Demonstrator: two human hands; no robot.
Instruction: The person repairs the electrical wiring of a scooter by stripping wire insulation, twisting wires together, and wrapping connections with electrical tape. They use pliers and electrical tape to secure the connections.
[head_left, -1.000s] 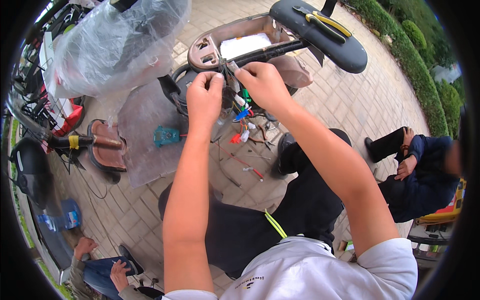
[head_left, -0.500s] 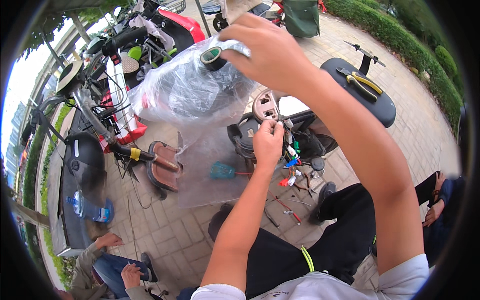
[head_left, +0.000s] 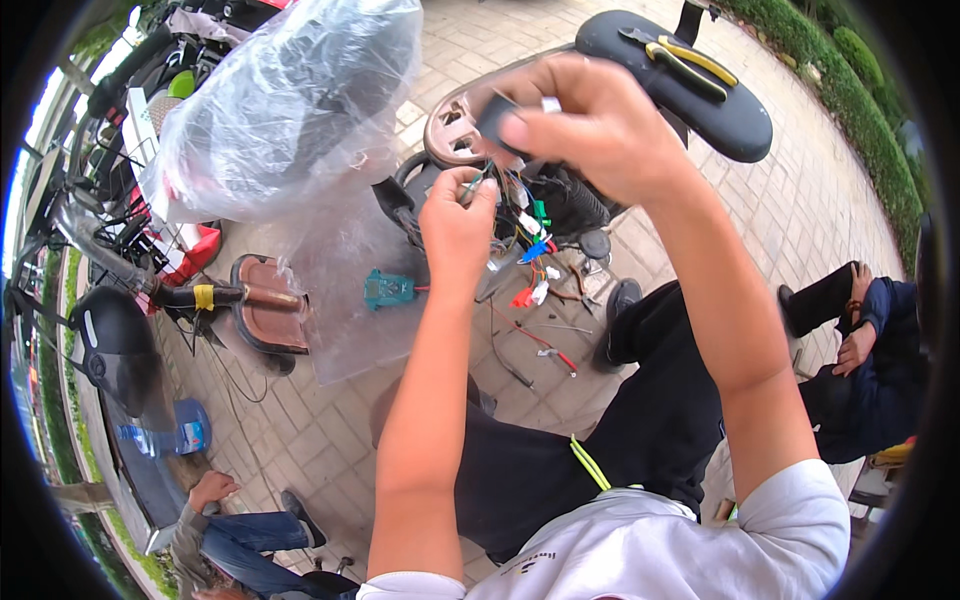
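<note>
My right hand (head_left: 600, 130), blurred by motion, grips a black roll of tape (head_left: 495, 120) just above the scooter's wiring. Below and left of it, my left hand (head_left: 454, 228) pinches thin wires (head_left: 478, 180). Loose white, green, blue and red connectors (head_left: 534, 250) hang from the bundle beside a round pale-brown housing (head_left: 445, 135) on the scooter frame. A pair of yellow-handled pliers (head_left: 680, 65) lies on the black seat (head_left: 745, 135). A teal tool (head_left: 388, 288) sits on a translucent sheet (head_left: 350, 355) left of my left forearm.
A plastic-covered object (head_left: 290, 110) stands at upper left, near handlebars and a black helmet (head_left: 115, 350). Cut cables (head_left: 515, 370) and small tools (head_left: 575, 285) lie on the paving. A water jug (head_left: 190, 425) is at left. Seated people are at lower left (head_left: 245, 540) and right (head_left: 865, 380).
My right hand left the wires, reached up over the plastic cover to the tape roll, and is now back above the wires holding it. My left hand stays on the wires. The view shifted.
</note>
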